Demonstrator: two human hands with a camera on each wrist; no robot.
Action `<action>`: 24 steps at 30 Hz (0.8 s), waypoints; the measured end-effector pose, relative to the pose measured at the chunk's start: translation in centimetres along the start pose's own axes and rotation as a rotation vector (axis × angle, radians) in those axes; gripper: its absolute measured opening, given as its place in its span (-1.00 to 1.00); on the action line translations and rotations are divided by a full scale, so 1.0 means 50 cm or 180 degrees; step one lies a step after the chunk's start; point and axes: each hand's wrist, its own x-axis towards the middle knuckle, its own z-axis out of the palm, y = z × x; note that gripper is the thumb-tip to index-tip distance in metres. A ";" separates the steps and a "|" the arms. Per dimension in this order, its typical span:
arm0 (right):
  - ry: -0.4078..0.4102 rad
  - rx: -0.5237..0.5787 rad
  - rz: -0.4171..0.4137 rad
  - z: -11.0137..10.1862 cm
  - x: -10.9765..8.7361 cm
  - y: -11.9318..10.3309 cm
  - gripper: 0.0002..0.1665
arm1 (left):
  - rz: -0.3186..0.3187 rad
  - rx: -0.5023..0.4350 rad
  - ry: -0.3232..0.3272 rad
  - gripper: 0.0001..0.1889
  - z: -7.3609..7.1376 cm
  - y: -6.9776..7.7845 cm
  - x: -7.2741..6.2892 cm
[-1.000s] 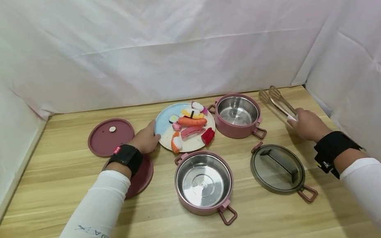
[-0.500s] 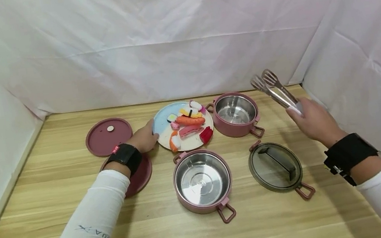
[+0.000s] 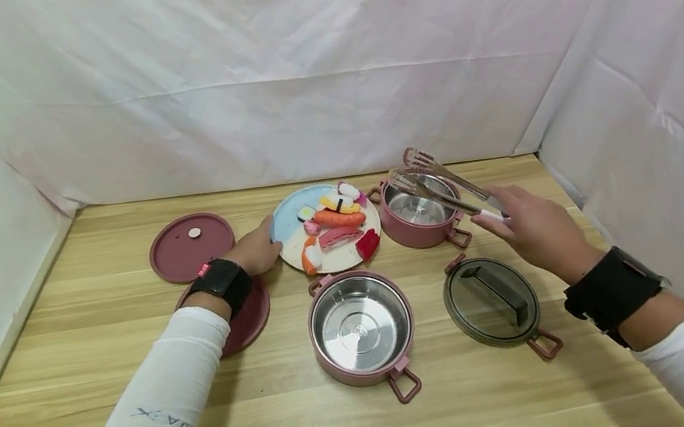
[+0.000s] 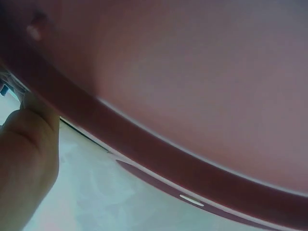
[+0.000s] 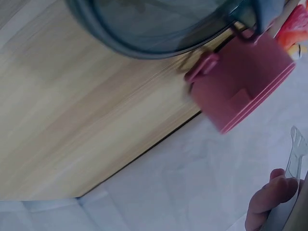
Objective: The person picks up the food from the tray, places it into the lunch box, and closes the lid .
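Note:
My right hand (image 3: 539,227) grips metal tongs (image 3: 447,197) by the handle end. Their slotted tips hang spread over the far pink pot (image 3: 415,232), whose steel inside shows; the right wrist view catches part of the tongs (image 5: 296,154) beside my fingers. My left hand (image 3: 258,248) holds the left rim of a round blue-and-cream plate (image 3: 285,219), thumb at the near side of the rim. Sushi pieces, an orange sausage (image 3: 339,218), a pink meat slice (image 3: 339,236) and a red piece (image 3: 368,244) lie on that plate.
A second pink pot (image 3: 371,380) stands open in front of the plate. Right of it lies a dark see-through lid (image 3: 488,310) with a bar handle. Two maroon discs, one farther back (image 3: 186,249) and one partly under my left wrist (image 3: 248,325), lie at left. White cloth walls surround the table.
My right hand has lifted the tongs off the table at the back right and carried them left, over the far pot, with their tips now wider apart. My left hand stays at the plate.

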 end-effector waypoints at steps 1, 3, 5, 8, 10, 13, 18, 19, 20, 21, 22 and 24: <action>0.0003 -0.0032 -0.0049 0.001 -0.001 -0.006 -0.23 | 0.0009 0.0008 0.0009 -0.25 0.000 -0.001 0.001; 0.0028 -0.0079 -0.0150 0.005 -0.003 -0.016 -0.28 | 0.0000 -0.0002 0.0024 -0.25 0.000 -0.002 0.001; 0.0031 -0.0116 -0.0240 0.010 -0.003 -0.025 -0.31 | -0.0020 -0.0007 0.0035 -0.25 0.000 -0.002 0.001; -0.0007 -0.0159 -0.0309 0.020 0.000 -0.037 -0.31 | -0.0034 -0.0035 0.0018 -0.25 -0.002 0.000 -0.001; -0.0048 -0.0181 -0.0351 0.027 0.003 -0.043 -0.30 | -0.0051 -0.0052 0.0008 -0.25 -0.002 0.000 -0.002; -0.0095 -0.0198 -0.0443 0.036 0.008 -0.050 -0.32 | -0.0040 -0.0042 -0.0004 -0.25 -0.004 0.001 -0.002; -0.0127 -0.0242 -0.0625 0.050 0.011 -0.054 -0.42 | -0.0046 -0.0044 -0.0035 -0.25 -0.005 0.002 -0.001; -0.0134 -0.0258 -0.0657 0.052 0.011 -0.054 -0.43 | -0.0051 -0.0058 -0.0046 -0.25 -0.005 0.002 -0.001; -0.0138 -0.0284 -0.0688 0.054 0.010 -0.054 -0.44 | -0.0059 -0.0052 -0.0044 -0.25 -0.005 0.002 -0.001; -0.0139 -0.0318 -0.0719 0.056 0.009 -0.054 -0.43 | -0.0073 -0.0050 -0.0039 -0.24 -0.005 0.002 -0.001; -0.0140 -0.0341 -0.0748 0.057 0.008 -0.053 -0.43 | -0.0078 -0.0042 -0.0037 -0.24 -0.006 0.002 -0.001; -0.0141 -0.0394 -0.0803 0.060 0.006 -0.052 -0.40 | -0.0082 -0.0039 -0.0033 -0.25 -0.006 0.001 -0.001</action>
